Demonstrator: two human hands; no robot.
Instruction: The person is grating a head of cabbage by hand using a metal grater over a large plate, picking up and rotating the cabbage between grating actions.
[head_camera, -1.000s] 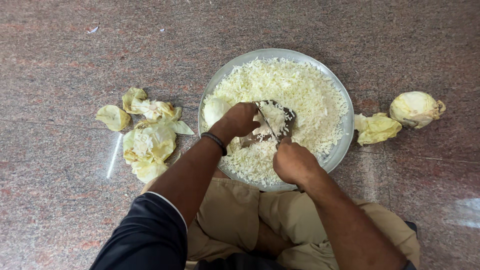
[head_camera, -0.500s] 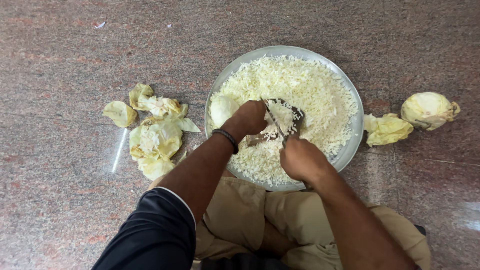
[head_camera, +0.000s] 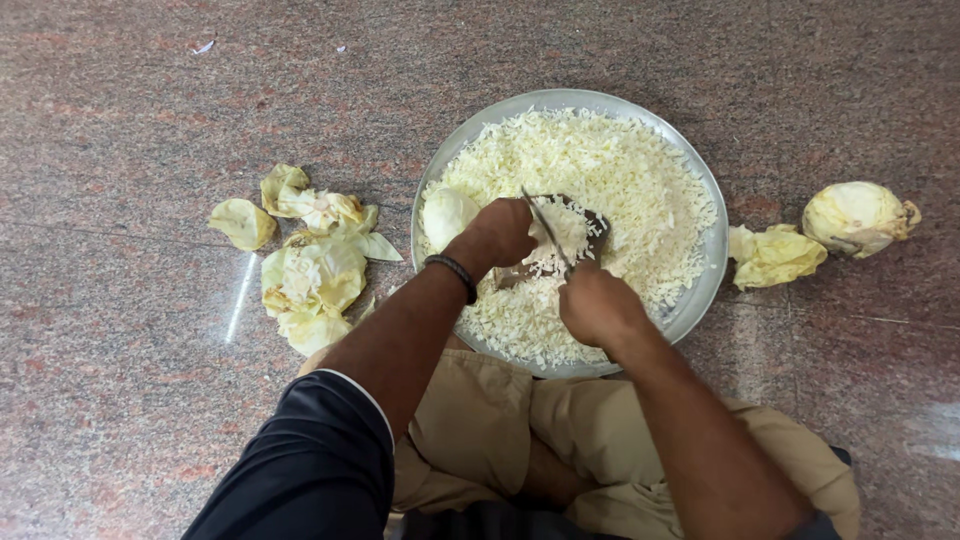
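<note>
Right hand (head_camera: 597, 305) — closed round the handle of a knife (head_camera: 549, 232), blade edge down. Left hand (head_camera: 503, 230) — clamped on a pale cabbage piece (head_camera: 561, 227), steadying it against the cut. Both sit mid-tray (head_camera: 700, 290), amid white shreds (head_camera: 600, 165). Yellowed leaves (head_camera: 310, 275) left, on the floor (head_camera: 120, 130).

No package, label, sign or screen showed anywhere in the view — nothing printed, boxed or lit, whether on the floor, around the tray or beside the person's hands.
</note>
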